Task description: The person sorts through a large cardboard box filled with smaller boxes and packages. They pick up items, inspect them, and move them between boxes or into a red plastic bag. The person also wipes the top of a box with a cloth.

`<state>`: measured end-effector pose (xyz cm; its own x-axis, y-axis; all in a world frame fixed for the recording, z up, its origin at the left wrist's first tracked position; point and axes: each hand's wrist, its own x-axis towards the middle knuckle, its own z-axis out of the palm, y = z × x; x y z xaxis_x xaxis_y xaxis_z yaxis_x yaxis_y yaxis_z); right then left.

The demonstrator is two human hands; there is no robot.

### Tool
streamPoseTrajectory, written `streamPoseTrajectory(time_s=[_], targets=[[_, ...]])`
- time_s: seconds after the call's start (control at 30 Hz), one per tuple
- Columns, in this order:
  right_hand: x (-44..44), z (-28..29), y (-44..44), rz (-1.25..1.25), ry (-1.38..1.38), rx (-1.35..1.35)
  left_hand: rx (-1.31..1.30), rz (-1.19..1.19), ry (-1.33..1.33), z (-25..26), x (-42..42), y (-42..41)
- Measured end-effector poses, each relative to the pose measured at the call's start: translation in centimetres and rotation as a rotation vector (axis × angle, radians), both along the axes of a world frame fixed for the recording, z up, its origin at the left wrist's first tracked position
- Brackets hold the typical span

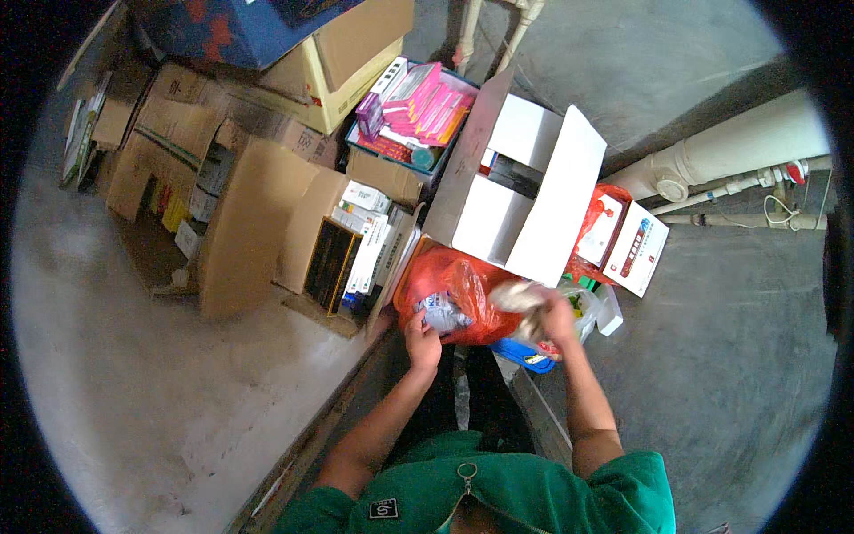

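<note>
My left hand [422,346] pinches the near left edge of a red plastic bag [490,328], its fingertips against a silvery-white packet [442,312] with blue print. That packet lies at the bag's mouth. To the right, my right hand [559,319] grips a pale item [519,296], too blurred from motion to name exactly. It hangs over the right side of the red bag. Under and beside the right hand are a clear plastic bag [587,314] and a blue flat packet [527,355].
Beyond the bag stands an open white-lined carton [490,223]. Left of it are a carton of small boxes [300,220], a bin of pink boxes [427,107] and another open carton [240,227]. A white box [637,247] and a thick pipe [727,160] lie right.
</note>
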<state>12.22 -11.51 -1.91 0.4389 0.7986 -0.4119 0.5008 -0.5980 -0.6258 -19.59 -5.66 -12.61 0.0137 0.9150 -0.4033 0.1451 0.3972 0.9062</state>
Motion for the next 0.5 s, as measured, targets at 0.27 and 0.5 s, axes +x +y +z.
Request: streamPoseTrajectory(time_s=[0.27, 0.5], targets=[[7.5, 1.6, 5.0, -0.25, -0.134, 0.22, 0.044, -0.204, 0.231, 7.9, 9.2, 5.4], [6.8, -2.9, 8.8, -0.307, 0.207, 0.091, 0.369, -0.313, 0.299, 8.0, 11.1, 11.3]])
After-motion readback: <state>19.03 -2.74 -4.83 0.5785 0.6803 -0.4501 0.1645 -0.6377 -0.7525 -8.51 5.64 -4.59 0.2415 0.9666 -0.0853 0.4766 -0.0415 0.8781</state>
